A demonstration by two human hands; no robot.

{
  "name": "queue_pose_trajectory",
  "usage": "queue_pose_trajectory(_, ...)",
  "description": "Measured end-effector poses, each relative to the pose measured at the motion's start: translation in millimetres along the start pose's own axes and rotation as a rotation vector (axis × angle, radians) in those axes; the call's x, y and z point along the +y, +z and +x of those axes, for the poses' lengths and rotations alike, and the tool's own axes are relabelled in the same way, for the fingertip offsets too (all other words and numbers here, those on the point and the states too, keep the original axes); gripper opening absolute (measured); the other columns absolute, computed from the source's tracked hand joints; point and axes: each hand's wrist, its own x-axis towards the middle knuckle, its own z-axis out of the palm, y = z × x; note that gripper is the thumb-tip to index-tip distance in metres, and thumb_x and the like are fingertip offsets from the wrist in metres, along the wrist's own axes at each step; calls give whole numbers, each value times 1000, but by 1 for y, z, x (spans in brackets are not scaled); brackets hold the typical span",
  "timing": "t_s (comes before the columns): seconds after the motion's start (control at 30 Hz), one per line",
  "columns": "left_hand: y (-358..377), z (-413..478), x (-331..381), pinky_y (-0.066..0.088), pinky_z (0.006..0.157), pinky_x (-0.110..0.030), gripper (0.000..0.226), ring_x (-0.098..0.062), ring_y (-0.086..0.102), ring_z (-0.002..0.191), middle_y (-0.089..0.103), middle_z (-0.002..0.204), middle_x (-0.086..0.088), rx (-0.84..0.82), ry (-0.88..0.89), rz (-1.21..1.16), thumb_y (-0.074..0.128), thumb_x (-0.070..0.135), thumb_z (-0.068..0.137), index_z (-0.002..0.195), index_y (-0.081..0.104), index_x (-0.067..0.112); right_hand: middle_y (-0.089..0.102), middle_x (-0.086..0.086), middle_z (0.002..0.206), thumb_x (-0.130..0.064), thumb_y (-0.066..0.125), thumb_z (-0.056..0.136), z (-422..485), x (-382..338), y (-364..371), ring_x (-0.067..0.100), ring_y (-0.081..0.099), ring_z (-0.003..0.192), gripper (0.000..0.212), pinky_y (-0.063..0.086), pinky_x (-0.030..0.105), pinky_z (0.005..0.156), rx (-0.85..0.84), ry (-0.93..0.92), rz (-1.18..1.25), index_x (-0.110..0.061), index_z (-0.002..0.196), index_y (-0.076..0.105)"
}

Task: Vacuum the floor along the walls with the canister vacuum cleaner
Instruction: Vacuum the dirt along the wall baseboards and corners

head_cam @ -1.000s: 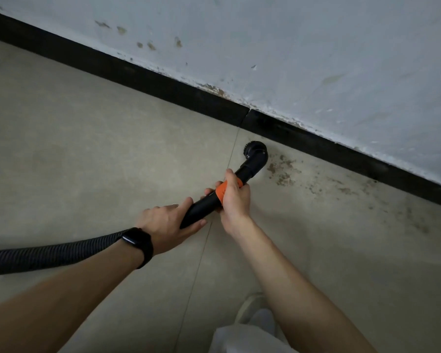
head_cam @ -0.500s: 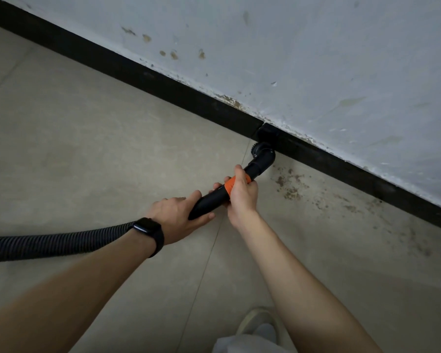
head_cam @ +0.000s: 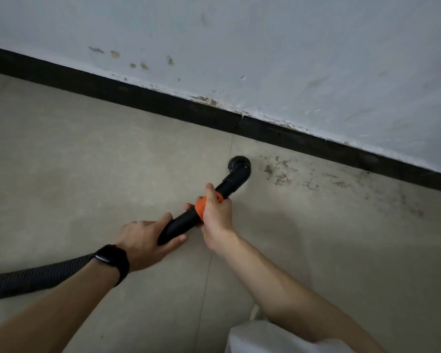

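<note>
Low at frame centre, the left hand (head_cam: pixel 140 240) wraps the black wand (head_cam: pixel 180 224) and the right hand (head_cam: pixel 215 212) clenches its orange collar (head_cam: pixel 200 207). Beyond them, the brush nozzle (head_cam: pixel 238 165) sits on the floor (head_cam: pixel 87 161), short of the skirting (head_cam: pixel 163 103). Grime (head_cam: pixel 278 174) to its right looks undone.

Just behind the left hand (head_cam: pixel 140 240) we see a black watch (head_cam: pixel 111 261) with a wide strap and a dark, rounded screen. Both forearms (head_cam: pixel 278 281) are bare. Pale white clothing (head_cam: pixel 278 337) shows at the bottom edge.
</note>
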Motion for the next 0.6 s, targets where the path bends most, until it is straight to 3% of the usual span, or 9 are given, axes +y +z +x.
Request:
queue_pose_trajectory(0.17, 24, -13, 22, 38, 60, -31, 77, -20, 65, 78, 65, 89, 6, -110, 160, 97, -13, 93, 56, 95, 26, 38, 54, 8, 80, -28, 62, 103, -27, 20, -56, 17, 64, 57, 29, 59, 35, 63, 136, 24, 143, -6, 117, 49)
queue_pose_trajectory(0.27, 33, -12, 46, 39, 62, -31, 71, -20, 65, 79, 65, 93, 5, -163, 209, 120, -4, 89, 63, 100, 28, 37, 55, 7, 80, -29, 62, 104, -33, 17, -82, 18, 66, 55, 22, 58, 38, 65, 175, 8, 142, -11, 112, 51)
queue_pose_trajectory(0.4, 41, -10, 71, 37, 61, -30, 45, -19, 58, 70, 65, 91, 6, -199, 202, 109, 24, 80, 86, 96, 27, 36, 58, 5, 79, -34, 61, 104, -32, 12, -103, 22, 69, 59, 26, 58, 39, 69, 179, -21, 109, -14, 116, 52)
queue_pose_trajectory(0.5, 44, -4, 77, 40, 62, -31, 50, -21, 64, 77, 65, 90, 6, -160, 190, 113, 23, 79, 86, 102, 34, 34, 60, 4, 78, -34, 61, 104, -26, 6, -109, 23, 69, 60, 29, 58, 38, 67, 170, -39, 92, -12, 120, 51)
queue_pose_trajectory(0.6, 44, 4, 79, 45, 63, -31, 51, -20, 60, 69, 60, 82, 8, -150, 187, 101, 19, 81, 82, 100, 31, 35, 59, 1, 72, -33, 61, 104, -20, 0, -109, 24, 68, 60, 30, 58, 40, 70, 154, -58, 105, -11, 120, 50)
